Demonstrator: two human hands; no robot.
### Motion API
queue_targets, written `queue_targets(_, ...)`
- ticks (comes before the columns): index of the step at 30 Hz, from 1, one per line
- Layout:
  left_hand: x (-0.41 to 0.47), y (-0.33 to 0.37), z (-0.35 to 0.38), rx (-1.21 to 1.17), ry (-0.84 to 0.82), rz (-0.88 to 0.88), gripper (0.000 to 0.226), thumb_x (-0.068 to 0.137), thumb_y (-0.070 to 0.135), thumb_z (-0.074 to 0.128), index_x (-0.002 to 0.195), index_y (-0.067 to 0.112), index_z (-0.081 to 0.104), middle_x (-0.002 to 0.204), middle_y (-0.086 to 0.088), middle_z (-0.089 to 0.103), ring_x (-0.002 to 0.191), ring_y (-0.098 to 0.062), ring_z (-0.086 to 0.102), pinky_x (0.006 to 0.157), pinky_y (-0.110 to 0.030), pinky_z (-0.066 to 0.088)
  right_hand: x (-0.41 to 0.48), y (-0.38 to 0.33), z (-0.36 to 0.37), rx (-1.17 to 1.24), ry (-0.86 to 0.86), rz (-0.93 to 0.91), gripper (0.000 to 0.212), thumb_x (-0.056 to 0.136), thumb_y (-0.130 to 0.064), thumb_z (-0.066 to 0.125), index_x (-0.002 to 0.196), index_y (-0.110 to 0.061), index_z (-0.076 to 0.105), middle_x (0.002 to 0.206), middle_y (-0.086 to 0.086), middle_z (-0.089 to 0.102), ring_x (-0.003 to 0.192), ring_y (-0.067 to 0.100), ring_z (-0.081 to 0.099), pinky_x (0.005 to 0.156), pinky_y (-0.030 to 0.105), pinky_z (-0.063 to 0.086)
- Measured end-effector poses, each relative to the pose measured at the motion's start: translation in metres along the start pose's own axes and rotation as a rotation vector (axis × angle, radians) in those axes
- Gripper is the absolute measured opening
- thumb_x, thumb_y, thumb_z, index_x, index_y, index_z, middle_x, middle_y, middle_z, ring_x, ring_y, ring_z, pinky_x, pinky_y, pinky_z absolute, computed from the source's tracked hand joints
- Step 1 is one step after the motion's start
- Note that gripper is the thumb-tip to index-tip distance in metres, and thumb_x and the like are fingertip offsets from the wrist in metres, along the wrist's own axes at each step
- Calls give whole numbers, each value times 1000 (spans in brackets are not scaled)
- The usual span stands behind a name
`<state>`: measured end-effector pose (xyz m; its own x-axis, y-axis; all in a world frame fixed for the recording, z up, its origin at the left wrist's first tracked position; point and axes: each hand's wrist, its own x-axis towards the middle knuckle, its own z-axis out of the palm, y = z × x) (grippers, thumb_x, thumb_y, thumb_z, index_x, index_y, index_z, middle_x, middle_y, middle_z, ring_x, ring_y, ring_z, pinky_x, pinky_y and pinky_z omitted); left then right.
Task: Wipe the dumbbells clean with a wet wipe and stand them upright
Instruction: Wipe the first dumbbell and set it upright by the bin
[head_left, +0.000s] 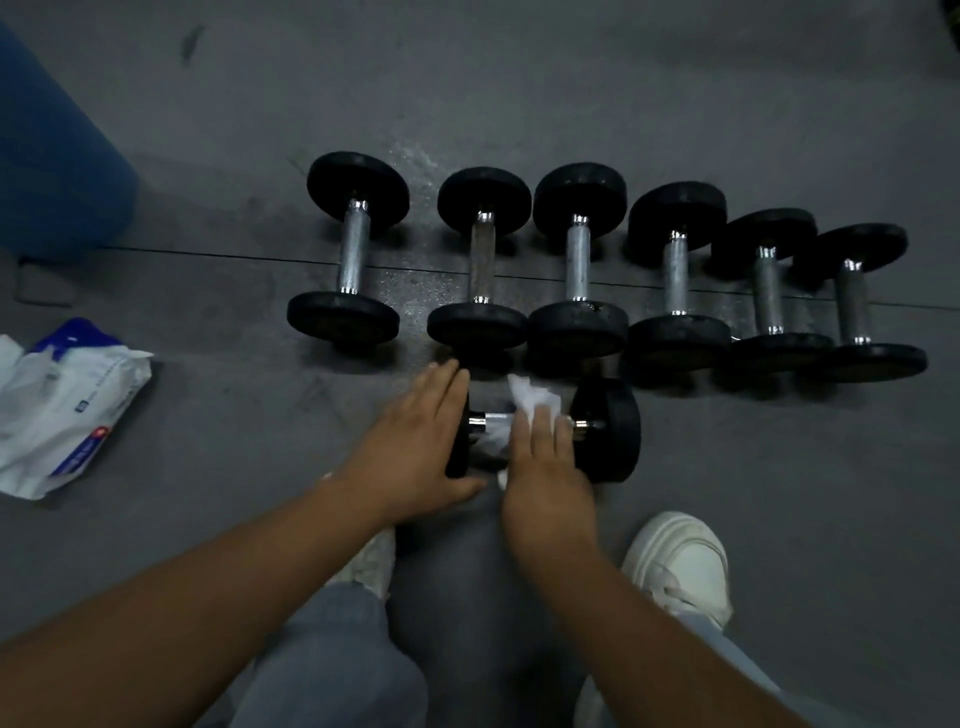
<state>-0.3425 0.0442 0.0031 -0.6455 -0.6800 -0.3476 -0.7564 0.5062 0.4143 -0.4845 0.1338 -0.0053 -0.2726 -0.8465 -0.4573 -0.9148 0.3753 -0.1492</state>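
A small black dumbbell (608, 428) with a chrome handle lies on its side on the grey floor, just in front of me. My left hand (415, 441) rests flat with straight fingers against its left head. My right hand (545, 467) presses a crumpled white wet wipe (530, 402) onto the handle, fingers extended over it. Behind it, several larger black dumbbells (579, 260) lie on their sides in a row.
A white and blue wet wipe pack (67, 405) lies on the floor at the left. A blue cylinder (52, 145) stands at the far left. My white shoes (685, 566) and grey trousers are at the bottom.
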Motion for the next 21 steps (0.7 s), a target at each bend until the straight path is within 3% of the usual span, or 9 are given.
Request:
queue_targets(2,-22,-1,10,-25,95,46,98,72,56,71,149,11,33,155,-6,29,142,-23,30,109,-42,42,-36,-4,12,28,-73,4,71,99,-28,40,156,-19,-3,159,1,-27,149,23,-18,111,44,32)
queue_targets(4,-33,-5,15,-32,187,93,90,66,54,76,139,13,44,142,-4,41,126,-24,44,94,-45,52,-54,-1,21,74,-40,12,69,98,-24,43,156,-18,6,160,-1,-26,149,21,-15,111,45,28)
queue_targets(6,-37,-8,18,-5,89,88,106,64,57,79,149,14,32,151,-6,31,136,-26,37,104,-47,46,-54,4,23,171,27,50,69,95,-18,46,155,-20,13,163,-3,-14,150,17,-8,112,43,26)
queue_targets(9,-43,-7,27,-48,-116,50,123,68,62,76,157,14,7,164,-5,6,150,-23,14,117,-38,26,-52,6,27,329,52,116,70,94,-9,46,156,-23,14,164,-4,-2,150,15,-3,115,45,26)
queue_targets(12,-52,-12,25,-116,-33,113,108,66,72,65,152,18,28,154,0,29,139,-20,33,111,-42,40,-64,2,35,250,-53,-161,73,93,-11,51,155,-23,15,164,-3,-1,151,17,-5,115,41,28)
queue_targets(14,-54,-18,26,-156,30,142,98,65,74,61,145,22,38,144,4,39,130,-18,41,103,-43,46,-66,8,36,246,-105,-97,72,94,-12,49,155,-26,14,164,-7,0,150,13,-3,114,40,30)
queue_targets(16,-57,-20,29,-151,-21,177,103,65,75,62,149,24,31,151,6,30,136,-14,34,108,-38,41,-69,7,35,199,-99,-8,72,95,-13,47,156,-24,10,164,-4,1,150,17,-4,115,39,29)
queue_targets(19,-62,-19,38,-153,-209,156,121,65,76,67,157,26,7,165,7,4,147,-7,11,118,-29,22,-77,0,35,163,-172,-122,70,95,-16,47,155,-23,13,163,-6,1,150,18,-5,114,36,26)
queue_targets(21,-69,-19,43,-165,-193,174,118,65,74,69,157,25,13,163,4,17,148,-13,20,118,-30,25,-76,11,34,92,-179,29,67,95,-17,45,154,-22,14,163,-3,7,150,19,2,111,37,30)
